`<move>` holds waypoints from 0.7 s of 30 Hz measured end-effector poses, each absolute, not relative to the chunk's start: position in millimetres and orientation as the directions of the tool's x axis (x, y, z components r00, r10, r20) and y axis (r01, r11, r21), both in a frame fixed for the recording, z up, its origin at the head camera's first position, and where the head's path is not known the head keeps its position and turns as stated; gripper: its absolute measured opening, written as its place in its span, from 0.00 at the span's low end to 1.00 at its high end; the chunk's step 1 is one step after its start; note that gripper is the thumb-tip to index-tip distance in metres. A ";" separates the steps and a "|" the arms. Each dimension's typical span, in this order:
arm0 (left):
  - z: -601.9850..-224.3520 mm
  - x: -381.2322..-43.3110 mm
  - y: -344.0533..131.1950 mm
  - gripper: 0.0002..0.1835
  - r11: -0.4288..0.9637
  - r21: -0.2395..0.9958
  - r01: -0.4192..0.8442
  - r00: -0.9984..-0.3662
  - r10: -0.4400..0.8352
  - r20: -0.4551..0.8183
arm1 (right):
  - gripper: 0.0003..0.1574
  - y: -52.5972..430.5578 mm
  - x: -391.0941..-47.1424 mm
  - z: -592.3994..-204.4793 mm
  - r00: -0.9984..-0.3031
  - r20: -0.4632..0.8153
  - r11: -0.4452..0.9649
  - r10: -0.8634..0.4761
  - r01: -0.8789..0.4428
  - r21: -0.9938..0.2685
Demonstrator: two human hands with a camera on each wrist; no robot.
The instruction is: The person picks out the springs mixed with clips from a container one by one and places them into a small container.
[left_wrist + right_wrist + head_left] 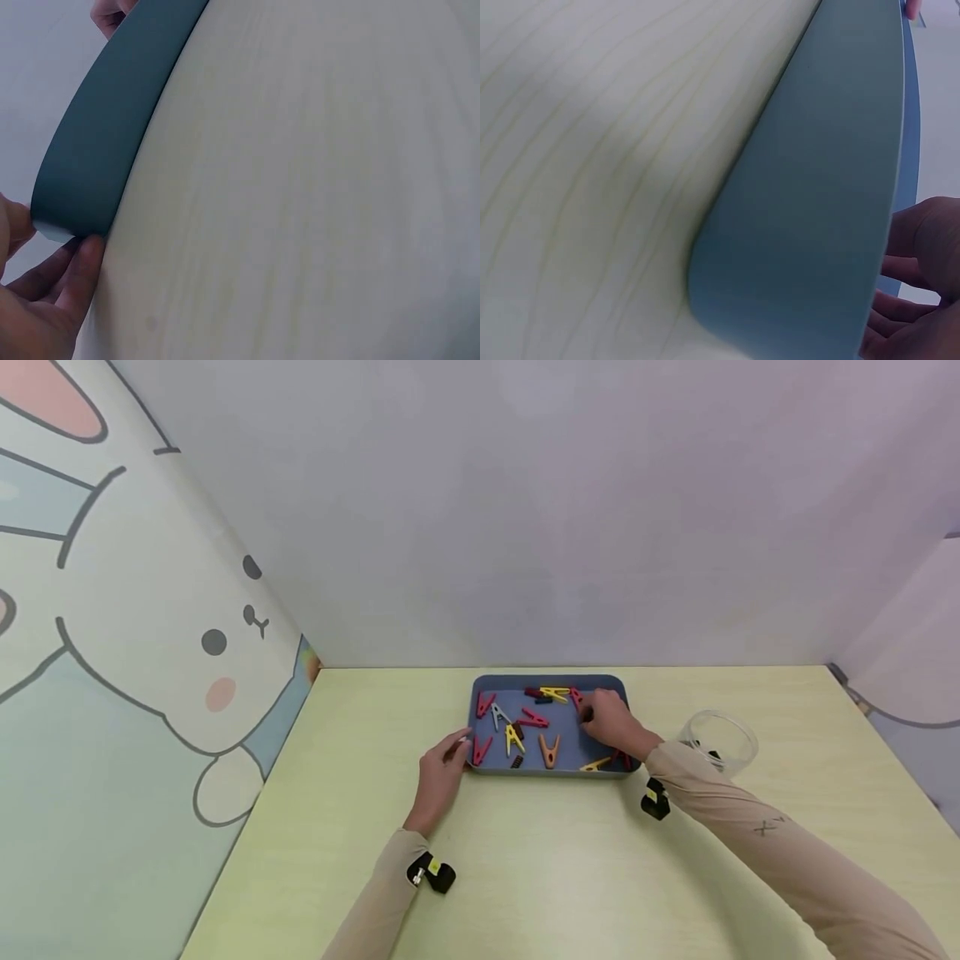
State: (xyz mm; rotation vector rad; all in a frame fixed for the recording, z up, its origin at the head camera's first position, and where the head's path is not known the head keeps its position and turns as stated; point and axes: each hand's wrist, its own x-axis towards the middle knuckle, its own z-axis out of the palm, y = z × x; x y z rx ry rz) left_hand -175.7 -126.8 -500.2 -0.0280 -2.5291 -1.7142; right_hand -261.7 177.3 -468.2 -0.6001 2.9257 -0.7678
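A blue-grey tray (555,772) holds several plastic spring clips: a red clip (534,718), a yellow clip (513,739), an orange clip (550,750) and a grey clip (498,717) among them. Small dark pieces (517,762) lie between these. My left hand (441,777) grips the tray's front left corner, fingertips low on its outer wall (97,150). Over the tray's right side, my right hand (611,722) reaches down with bent fingers. A small dark piece (587,715) shows between its fingertips, close beside another red clip (577,697). In the right wrist view the tray wall (802,202) partly hides those fingers.
A clear round container (723,735) stands right of the tray, partly behind my right forearm. The pale wooden table (540,868) meets a plain wall (487,527) at the back. A rabbit-patterned wall (135,635) rises on the left.
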 end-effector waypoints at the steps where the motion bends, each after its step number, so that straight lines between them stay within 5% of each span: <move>1: -500.6 -175.4 -126.8 0.17 0.369 0.927 0.064 -0.996 -0.033 0.082 | 0.04 177.6 -261.5 -467.8 -0.923 0.038 0.802 -0.383 -0.352 -0.483; 21: -503.6 -174.7 -127.2 0.18 0.351 0.934 0.067 -0.996 -0.033 0.084 | 0.08 183.1 -255.1 -458.9 -0.921 0.080 0.772 -0.382 -0.365 -0.519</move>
